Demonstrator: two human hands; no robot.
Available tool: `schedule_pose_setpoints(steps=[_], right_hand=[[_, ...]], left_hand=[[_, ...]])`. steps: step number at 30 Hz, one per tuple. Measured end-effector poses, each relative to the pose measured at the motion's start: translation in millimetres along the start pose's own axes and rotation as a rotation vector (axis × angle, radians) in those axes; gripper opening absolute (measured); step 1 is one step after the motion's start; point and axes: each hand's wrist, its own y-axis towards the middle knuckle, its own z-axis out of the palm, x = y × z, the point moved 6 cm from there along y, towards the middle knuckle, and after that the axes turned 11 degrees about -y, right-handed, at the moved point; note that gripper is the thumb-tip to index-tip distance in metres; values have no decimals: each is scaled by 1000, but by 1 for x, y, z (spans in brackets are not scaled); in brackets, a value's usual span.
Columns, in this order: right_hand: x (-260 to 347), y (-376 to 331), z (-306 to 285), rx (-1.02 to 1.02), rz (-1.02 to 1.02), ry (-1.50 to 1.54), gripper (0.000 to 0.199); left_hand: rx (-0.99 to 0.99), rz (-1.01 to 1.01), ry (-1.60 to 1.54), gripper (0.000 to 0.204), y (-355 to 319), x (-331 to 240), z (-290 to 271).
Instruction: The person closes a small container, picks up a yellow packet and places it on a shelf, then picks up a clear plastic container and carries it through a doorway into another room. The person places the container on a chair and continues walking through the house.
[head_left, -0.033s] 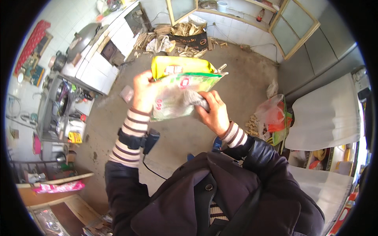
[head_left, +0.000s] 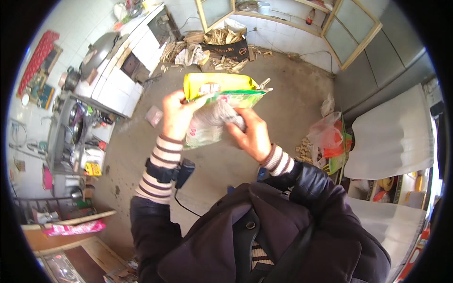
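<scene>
My left hand point(head_left: 177, 115) is closed on the left edge of a yellow plastic packet point(head_left: 236, 82) and a clear bag with a green top edge point(head_left: 203, 137). Both hang upright over the floor, the clear bag on the side nearer me. A crumpled grey cloth point(head_left: 214, 114) is bunched in my right hand point(head_left: 254, 134) and lies against the front of the clear bag, covering its middle. The cloth is slightly blurred. Light-coloured clips point(head_left: 265, 85) stick out at the packet's right end. What is inside either package cannot be made out.
To the left stand a tiled stove with a lidded wok point(head_left: 99, 54) and a metal rack point(head_left: 71, 137). Firewood fills a black box point(head_left: 229, 49) at the back. Plastic bags point(head_left: 325, 134) sit on the right, beside a curtained shelf point(head_left: 387, 137). A pinkish block point(head_left: 153, 116) lies on the floor.
My right hand and the grey cloth have shifted left across the clear bag, hiding more of its front. The packages sit slightly lower in the picture.
</scene>
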Motion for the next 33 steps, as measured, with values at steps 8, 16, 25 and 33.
schedule_pose_setpoints(steps=[8, 16, 25, 33], right_hand=[[-100, 27, -38, -279, 707, 833, 13], [-2, 62, -61, -163, -297, -319, 22], [-42, 74, -105, -263, -90, -487, 42], [-33, 77, -68, 54, -206, -680, 21]], left_hand=[[6, -146, -208, 23, 14, 34, 28], [79, -65, -74, 20, 24, 56, 74], [49, -137, -133, 21, 32, 67, 73], [136, -72, -92, 21, 35, 63, 82]])
